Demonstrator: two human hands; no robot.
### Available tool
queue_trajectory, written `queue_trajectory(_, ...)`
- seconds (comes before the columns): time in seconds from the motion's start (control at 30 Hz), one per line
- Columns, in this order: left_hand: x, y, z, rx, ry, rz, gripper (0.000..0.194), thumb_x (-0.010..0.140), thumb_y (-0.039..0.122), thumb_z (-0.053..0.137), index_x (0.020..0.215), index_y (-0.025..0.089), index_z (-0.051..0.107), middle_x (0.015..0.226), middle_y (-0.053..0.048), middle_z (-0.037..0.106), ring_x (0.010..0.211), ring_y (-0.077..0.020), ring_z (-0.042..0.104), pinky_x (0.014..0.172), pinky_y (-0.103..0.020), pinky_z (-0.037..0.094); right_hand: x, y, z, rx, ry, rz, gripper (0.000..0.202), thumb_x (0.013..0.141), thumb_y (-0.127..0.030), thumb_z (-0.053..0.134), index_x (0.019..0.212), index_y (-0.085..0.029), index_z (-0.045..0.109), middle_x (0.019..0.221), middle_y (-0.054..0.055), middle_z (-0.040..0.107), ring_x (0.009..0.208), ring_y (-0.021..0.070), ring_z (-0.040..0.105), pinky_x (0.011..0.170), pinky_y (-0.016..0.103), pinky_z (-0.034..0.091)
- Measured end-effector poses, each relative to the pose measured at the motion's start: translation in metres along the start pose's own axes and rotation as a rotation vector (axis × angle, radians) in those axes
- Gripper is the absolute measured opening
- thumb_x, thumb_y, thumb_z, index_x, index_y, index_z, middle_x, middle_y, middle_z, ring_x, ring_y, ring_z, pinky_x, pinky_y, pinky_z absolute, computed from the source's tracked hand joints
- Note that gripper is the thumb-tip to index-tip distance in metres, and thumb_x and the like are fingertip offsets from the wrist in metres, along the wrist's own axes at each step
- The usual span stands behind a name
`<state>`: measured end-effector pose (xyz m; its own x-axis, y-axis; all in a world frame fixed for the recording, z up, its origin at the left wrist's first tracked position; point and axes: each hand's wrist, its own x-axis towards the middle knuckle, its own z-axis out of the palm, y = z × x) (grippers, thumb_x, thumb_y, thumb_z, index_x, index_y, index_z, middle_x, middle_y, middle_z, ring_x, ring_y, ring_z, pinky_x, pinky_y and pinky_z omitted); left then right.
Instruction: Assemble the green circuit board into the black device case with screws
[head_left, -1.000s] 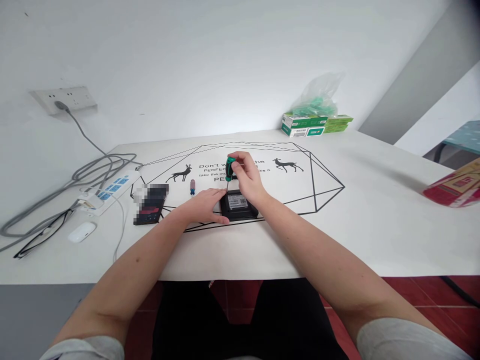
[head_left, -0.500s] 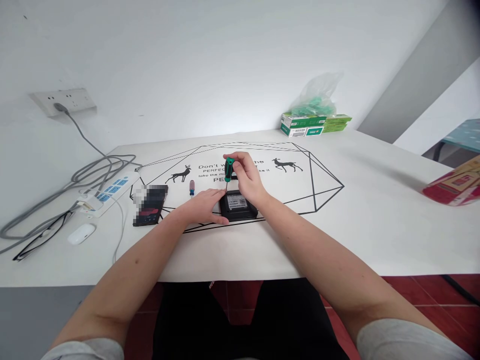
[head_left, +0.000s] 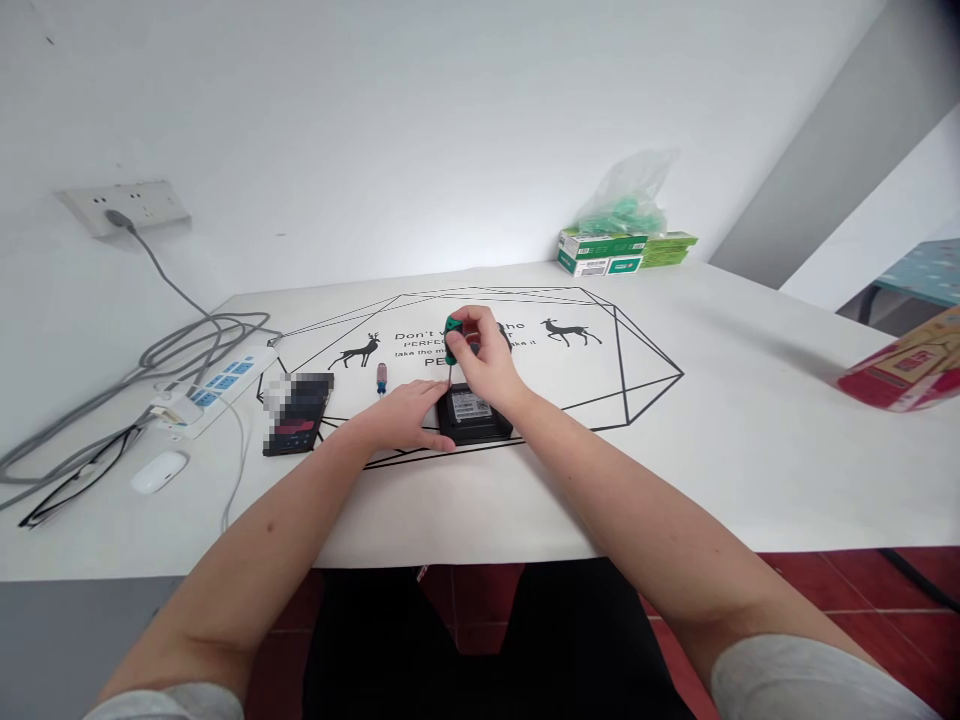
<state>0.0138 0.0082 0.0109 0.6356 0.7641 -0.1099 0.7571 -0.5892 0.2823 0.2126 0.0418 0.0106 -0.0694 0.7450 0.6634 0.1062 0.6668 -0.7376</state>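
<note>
My right hand is closed round the green and black handle of a screwdriver. The screwdriver stands nearly upright, its thin shaft running down to the back left corner of a black, box-like device. A white printed label is on the device's upper face. My left hand grips the device's left side, thumb along the front and fingers by the back corner near the shaft. The screwdriver's tip is too small to make out. Left of the device lies a second, smaller screwdriver with a reddish and blue handle.
A phone lies left of my left hand. Farther left are a power strip, coiled grey cables, glasses and a white earbud case. Green boxes stand by the wall; a red package is far right.
My right hand has turned slightly round the screwdriver's handle, its thumb and fingers shifting on it. My left hand and the device keep their places; the view has moved a little.
</note>
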Motion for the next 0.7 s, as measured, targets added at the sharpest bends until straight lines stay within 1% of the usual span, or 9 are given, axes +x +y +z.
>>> queue_trajectory(0.1,0.0,-0.0004,0.0004,-0.013,0.003,0.012,0.108,0.087,0.08,0.072,0.168,0.017,0.039,0.17,-0.02,0.049,0.154,-0.0415,0.046,0.126,-0.05,0.039,-0.0001,0.0011,0.0004,-0.11,0.052,-0.057,0.031,0.096,-0.043,0.069,0.122,-0.028,0.059,0.117,0.007,0.065,0.101,0.0221,0.063,0.092,0.043,0.057)
queue_trajectory(0.2,0.0003,-0.0015,0.001,-0.008,-0.001,0.002,0.109,0.086,0.08,0.072,0.169,0.017,0.038,0.17,-0.02,0.047,0.156,-0.0423,0.044,0.127,-0.051,0.038,-0.0003,0.0025,-0.0002,-0.036,-0.02,-0.014,0.03,0.104,-0.043,0.056,0.131,-0.029,0.059,0.127,0.008,0.068,0.112,0.0236,0.065,0.096,0.044,0.058)
queue_trajectory(0.27,0.0004,-0.0017,0.0009,-0.003,-0.005,-0.009,0.11,0.085,0.081,0.072,0.169,0.017,0.038,0.171,-0.02,0.047,0.157,-0.043,0.043,0.127,-0.052,0.038,0.0,0.0037,-0.0002,0.026,-0.072,0.023,0.032,0.108,-0.04,0.046,0.135,-0.03,0.057,0.129,0.007,0.07,0.113,0.023,0.066,0.097,0.044,0.059)
queue_trajectory(0.3,0.0004,-0.0015,0.0006,-0.003,-0.006,-0.011,0.111,0.085,0.081,0.072,0.169,0.017,0.038,0.17,-0.02,0.048,0.157,-0.0433,0.043,0.126,-0.052,0.038,0.0003,0.0043,0.0,0.027,-0.079,0.025,0.032,0.108,-0.039,0.045,0.136,-0.03,0.057,0.128,0.007,0.07,0.111,0.0229,0.066,0.096,0.045,0.059)
queue_trajectory(0.43,-0.0001,0.0002,-0.001,-0.018,0.002,0.015,0.108,0.086,0.08,0.072,0.167,0.017,0.041,0.168,-0.02,0.051,0.154,-0.0429,0.047,0.124,-0.051,0.04,0.0012,0.0048,0.0009,-0.131,0.023,-0.039,0.035,0.098,-0.041,0.065,0.13,-0.029,0.06,0.118,0.007,0.067,0.103,0.0241,0.064,0.095,0.047,0.058)
queue_trajectory(0.5,-0.0004,0.0004,-0.0012,-0.019,0.009,0.02,0.106,0.086,0.08,0.071,0.167,0.018,0.042,0.166,-0.019,0.052,0.152,-0.0424,0.048,0.124,-0.051,0.041,0.0009,0.0043,0.0004,-0.162,0.043,-0.048,0.039,0.095,-0.042,0.07,0.131,-0.028,0.062,0.12,0.008,0.067,0.104,0.0248,0.064,0.096,0.047,0.058)
queue_trajectory(0.57,-0.0006,0.0,-0.0008,-0.01,0.008,0.009,0.107,0.086,0.081,0.071,0.167,0.018,0.041,0.167,-0.02,0.052,0.153,-0.0424,0.048,0.124,-0.051,0.041,0.0005,0.0043,-0.0005,-0.109,0.005,-0.024,0.038,0.1,-0.042,0.063,0.135,-0.03,0.062,0.127,0.008,0.068,0.112,0.0252,0.065,0.1,0.048,0.058)
queue_trajectory(0.63,-0.0006,-0.0006,-0.0003,0.004,0.001,-0.003,0.109,0.085,0.082,0.071,0.168,0.018,0.039,0.168,-0.02,0.05,0.154,-0.0429,0.047,0.124,-0.052,0.041,0.0005,0.005,-0.001,-0.016,-0.042,0.002,0.036,0.106,-0.038,0.049,0.139,-0.03,0.062,0.132,0.008,0.07,0.119,0.0246,0.066,0.105,0.048,0.057)
queue_trajectory(0.7,-0.0004,-0.0009,0.0,0.013,-0.005,-0.008,0.11,0.085,0.082,0.071,0.169,0.018,0.038,0.17,-0.02,0.048,0.156,-0.0427,0.045,0.125,-0.052,0.04,0.001,0.0058,-0.0009,0.027,-0.06,0.018,0.038,0.108,-0.035,0.043,0.139,-0.03,0.063,0.128,0.007,0.072,0.115,0.0236,0.068,0.106,0.049,0.056)
